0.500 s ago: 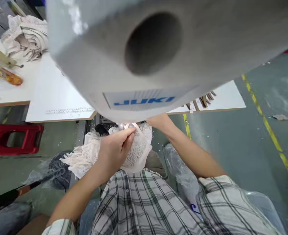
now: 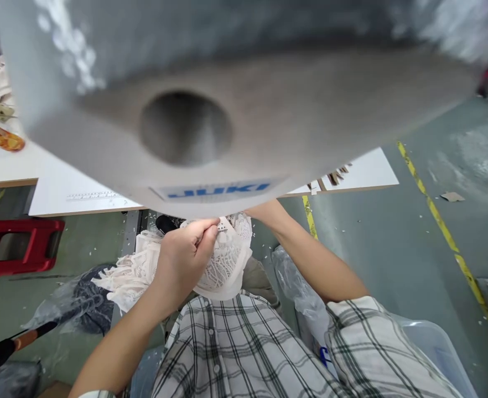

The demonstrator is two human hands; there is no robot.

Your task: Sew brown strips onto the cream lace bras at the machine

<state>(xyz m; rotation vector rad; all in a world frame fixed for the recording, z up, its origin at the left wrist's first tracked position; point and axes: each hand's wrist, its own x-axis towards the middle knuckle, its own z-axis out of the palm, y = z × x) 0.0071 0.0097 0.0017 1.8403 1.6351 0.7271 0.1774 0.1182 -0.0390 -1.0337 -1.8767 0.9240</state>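
Note:
Cream lace fabric (image 2: 223, 271) hangs below the sewing machine (image 2: 211, 204), whose pale head covers much of the upper view. My left hand (image 2: 186, 257) is closed, pinching the lace's upper edge between thumb and forefinger. Beyond the lace, my right hand (image 2: 263, 211) reaches in under the machine head. Its fingers are hidden there, so whether they grip the fabric does not show. More gathered lace (image 2: 136, 265) bunches to the left of my left wrist. The needle area is out of sight behind the machine head.
A white table (image 2: 73, 190) with a printed ruler lies left. Brown strips (image 2: 337, 176) lie on the right tabletop. A red stool (image 2: 15, 247) stands at left. A clear plastic bag (image 2: 297, 282) hangs below my right arm. An orange bottle (image 2: 1, 135) is far left.
The view has shifted, so the machine head sits lower and further left, covering more. My left hand keeps its pinch on the lace; my right hand stays under the head.

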